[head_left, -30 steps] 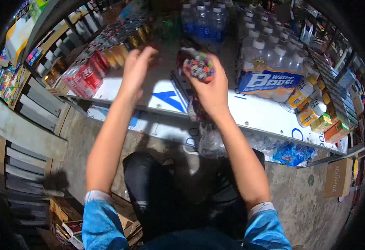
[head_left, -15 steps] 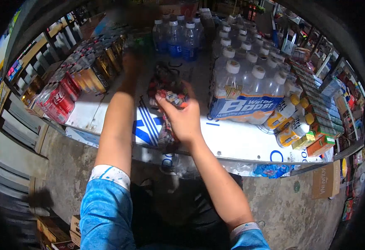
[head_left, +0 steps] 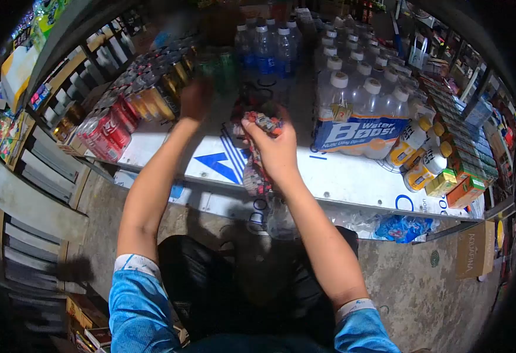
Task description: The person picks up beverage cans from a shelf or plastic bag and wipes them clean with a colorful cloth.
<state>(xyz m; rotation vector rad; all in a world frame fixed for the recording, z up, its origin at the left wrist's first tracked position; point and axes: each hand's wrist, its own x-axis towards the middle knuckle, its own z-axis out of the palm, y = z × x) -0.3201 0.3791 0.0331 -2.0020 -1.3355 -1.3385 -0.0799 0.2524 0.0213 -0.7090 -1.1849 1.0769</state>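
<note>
My right hand [head_left: 278,141] is closed around a bunched, patterned red, black and white cloth [head_left: 258,173], whose lower end hangs over the shelf's front edge. My left hand [head_left: 198,99] reaches into the shadow at the back left. It is dark and blurred there, so its fingers do not show clearly. Close to it stand green cans [head_left: 227,66] and the row of gold cans [head_left: 162,103]. Red cola cans [head_left: 106,134] are at the front left of the white shelf top [head_left: 211,138].
Wrapped Water Boost bottles [head_left: 361,132] fill the right middle, beside yellow-labelled bottles [head_left: 425,167] and small cartons [head_left: 467,193]. Blue-labelled bottles [head_left: 265,56] stand at the back. An Aquafina carton [head_left: 471,250] is on the floor at right. Slatted wood [head_left: 25,229] lines the left.
The view has shifted, so the shelf goods sit further right in it. My left hand stays near the back cans, and my right hand still grips the cloth.
</note>
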